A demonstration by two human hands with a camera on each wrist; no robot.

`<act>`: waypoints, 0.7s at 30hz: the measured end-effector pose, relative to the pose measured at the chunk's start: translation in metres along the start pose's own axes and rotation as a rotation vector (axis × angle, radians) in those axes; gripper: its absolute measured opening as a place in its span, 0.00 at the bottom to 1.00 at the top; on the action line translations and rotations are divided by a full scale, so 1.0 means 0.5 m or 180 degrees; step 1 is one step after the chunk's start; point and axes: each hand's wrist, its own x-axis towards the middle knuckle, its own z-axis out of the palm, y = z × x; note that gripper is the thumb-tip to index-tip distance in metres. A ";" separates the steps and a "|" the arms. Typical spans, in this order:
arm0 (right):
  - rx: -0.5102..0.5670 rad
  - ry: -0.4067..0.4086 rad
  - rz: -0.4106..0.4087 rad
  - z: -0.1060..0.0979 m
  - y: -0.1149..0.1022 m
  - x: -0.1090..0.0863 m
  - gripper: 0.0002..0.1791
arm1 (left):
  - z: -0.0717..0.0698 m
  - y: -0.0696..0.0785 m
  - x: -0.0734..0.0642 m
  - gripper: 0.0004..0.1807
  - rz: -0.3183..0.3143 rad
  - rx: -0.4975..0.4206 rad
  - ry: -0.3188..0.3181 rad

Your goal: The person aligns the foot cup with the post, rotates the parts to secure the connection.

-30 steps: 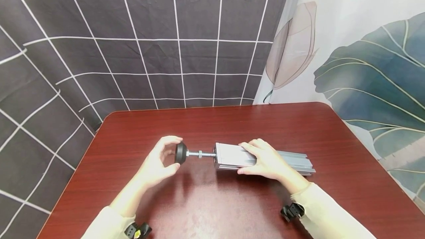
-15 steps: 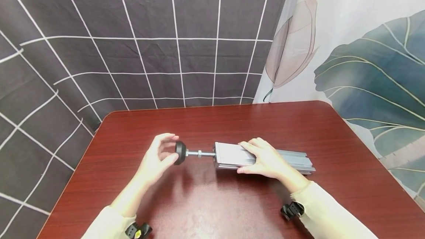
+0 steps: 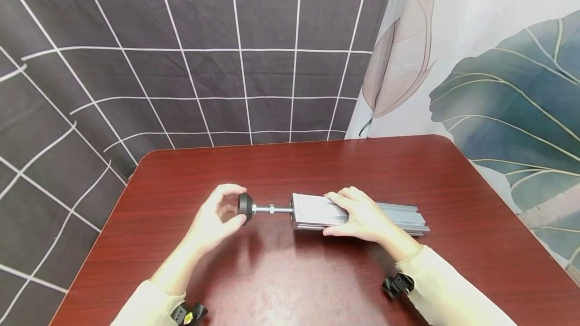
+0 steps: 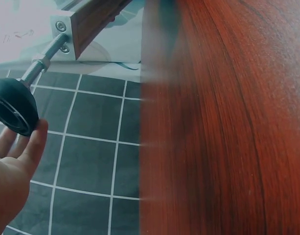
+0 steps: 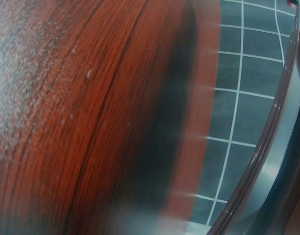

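Note:
At the left end of the assembly is a black round levelling foot (image 3: pixel 245 208), on a threaded rod (image 3: pixel 282 210) with a nut (image 3: pixel 272 209) partway along it. My left hand (image 3: pixel 209 224) pinches the foot's rim between thumb and fingers. In the left wrist view the foot (image 4: pixel 15 105) shows its hollow underside, and fingertips touch its edge. The rod enters the end plate (image 4: pixel 63 36) of a silver aluminium profile (image 3: pixel 312 209), where screws show. My right hand (image 3: pixel 362 219) grips the profile from above, thumb on the near side. The right wrist view shows the profile's grooved side (image 5: pixel 267 161).
The assembly lies across the middle of a reddish-brown wooden table (image 3: pixel 281 275). Behind the table hangs a dark grey curtain (image 3: pixel 208 79) with a white grid. A white curtain (image 3: pixel 453 54) with leaf prints hangs at the right.
Half a second ago the left thumb and fingers sat further back on the foot; now they reach round its rim again. The right hand and profile stay in place.

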 end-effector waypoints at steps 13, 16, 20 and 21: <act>-0.0004 -0.0016 -0.0029 0.002 0.001 0.002 0.42 | -0.001 -0.009 0.002 0.32 0.0641 0.0051 -0.0215; 0.0006 -0.0005 -0.0017 0.000 -0.001 0.003 0.42 | -0.003 -0.005 0.000 0.33 0.0397 -0.0015 -0.0103; 0.0017 -0.0010 0.0021 -0.003 -0.003 0.003 0.42 | -0.002 0.004 0.000 0.27 -0.0238 0.0048 0.0136; 0.0011 -0.0016 0.0026 -0.003 -0.003 0.003 0.42 | -0.002 0.006 0.000 0.25 -0.0424 0.0070 0.0172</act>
